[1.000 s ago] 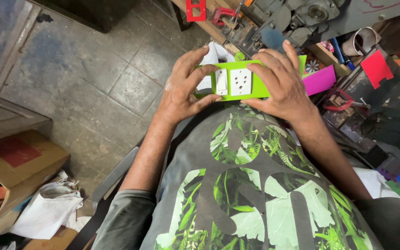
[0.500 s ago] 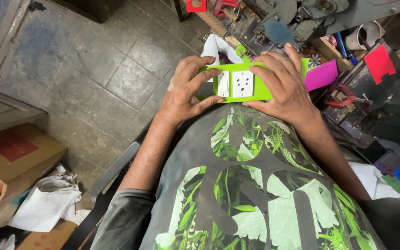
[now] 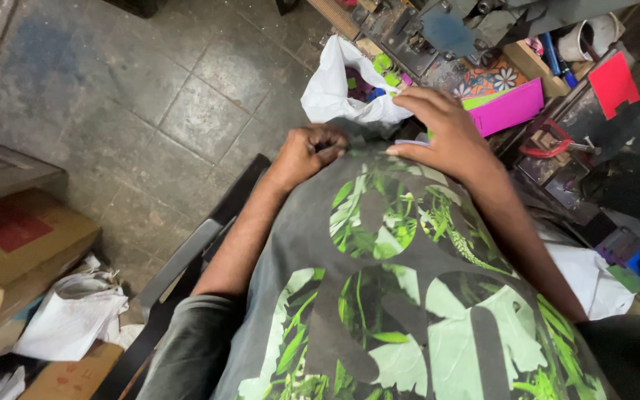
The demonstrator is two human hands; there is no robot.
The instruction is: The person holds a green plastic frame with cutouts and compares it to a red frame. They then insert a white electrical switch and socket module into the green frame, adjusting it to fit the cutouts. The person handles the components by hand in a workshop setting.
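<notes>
Green card: half a second ago both hands held a bright green piece with white panels up in front of the chest; now it is out of sight, apparently lowered behind the shirt hem, so the work has dropped into the lap.
Left hand (image 3: 307, 152): knuckles up at the hem of the leaf-print shirt (image 3: 401, 296); fingers clenched tight, pinching something thin and dark that I cannot identify.
Right hand (image 3: 450, 133): palm down, fingers curled over a pale sliver (image 3: 409, 142) showing just under the fingertips; whether they grip it or merely press on it, I cannot tell.
Sliver's axis: what shows runs roughly left to right between the hands; which end leads is hidden.
White bag (image 3: 338, 89): open on the floor just beyond the hands, green and purple offcuts inside.
Magenta sheet (image 3: 511, 107): lies flat at the edge of the cluttered worktop (image 3: 483, 44), near the right hand.
</notes>
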